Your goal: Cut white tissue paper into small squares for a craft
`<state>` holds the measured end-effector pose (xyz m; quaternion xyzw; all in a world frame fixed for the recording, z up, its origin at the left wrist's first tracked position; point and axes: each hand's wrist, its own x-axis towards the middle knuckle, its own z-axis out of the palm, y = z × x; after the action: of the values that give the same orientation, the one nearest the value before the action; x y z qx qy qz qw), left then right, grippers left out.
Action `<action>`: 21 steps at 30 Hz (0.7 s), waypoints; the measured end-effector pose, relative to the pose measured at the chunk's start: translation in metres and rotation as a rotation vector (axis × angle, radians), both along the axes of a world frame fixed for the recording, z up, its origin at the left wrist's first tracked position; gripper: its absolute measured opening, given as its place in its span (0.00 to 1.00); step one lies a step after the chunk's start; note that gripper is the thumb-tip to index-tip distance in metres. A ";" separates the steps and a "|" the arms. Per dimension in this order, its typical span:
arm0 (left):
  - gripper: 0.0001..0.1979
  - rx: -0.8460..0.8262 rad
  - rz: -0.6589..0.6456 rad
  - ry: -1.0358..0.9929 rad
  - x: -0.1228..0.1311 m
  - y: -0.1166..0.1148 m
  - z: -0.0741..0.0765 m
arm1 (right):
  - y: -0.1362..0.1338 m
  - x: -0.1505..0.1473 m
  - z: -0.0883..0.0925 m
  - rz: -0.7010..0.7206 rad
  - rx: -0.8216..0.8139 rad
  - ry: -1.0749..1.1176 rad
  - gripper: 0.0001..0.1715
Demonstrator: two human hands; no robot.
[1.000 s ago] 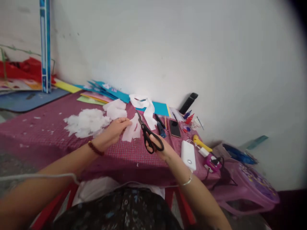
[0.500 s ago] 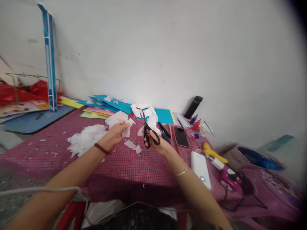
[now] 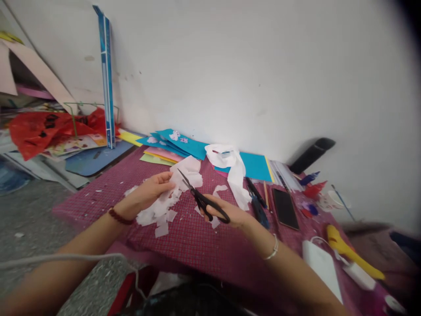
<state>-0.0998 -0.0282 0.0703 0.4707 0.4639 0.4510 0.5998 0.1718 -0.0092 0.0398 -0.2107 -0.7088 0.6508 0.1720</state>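
My right hand (image 3: 226, 213) grips the black-handled scissors (image 3: 200, 199), fingers in the loops. Their blades are slightly apart and point up and left, toward my left hand. My left hand (image 3: 154, 189) is pinched on a piece of white tissue paper; its outline blends with the paper behind. Below and beside it spreads a heap of torn white paper scraps (image 3: 154, 215). A larger white paper sheet (image 3: 190, 166) lies just beyond my fingertips. Behind the scissors, a long strip of white paper (image 3: 235, 175) curls over the table.
Blue sheets (image 3: 256, 166) lie by the wall on the checked red tablecloth (image 3: 184, 250). To the right are a dark phone (image 3: 285, 208), a pencil (image 3: 266, 195), a white power bank (image 3: 320, 267) and a yellow tool (image 3: 351, 252). A tall blue box (image 3: 105, 79) stands at the left.
The view has swung left, so the table appears farther right. My left hand with the paper has moved over the scrap heap. The scissors have tilted to point up and left.
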 end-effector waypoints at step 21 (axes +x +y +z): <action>0.12 -0.160 0.160 0.163 -0.069 -0.005 -0.016 | 0.041 -0.046 0.003 0.061 0.003 -0.113 0.31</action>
<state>-0.1691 -0.0331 0.0543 0.4179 0.5816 0.4194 0.5578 0.1259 0.0321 0.0429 -0.2251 -0.7246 0.6417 0.1120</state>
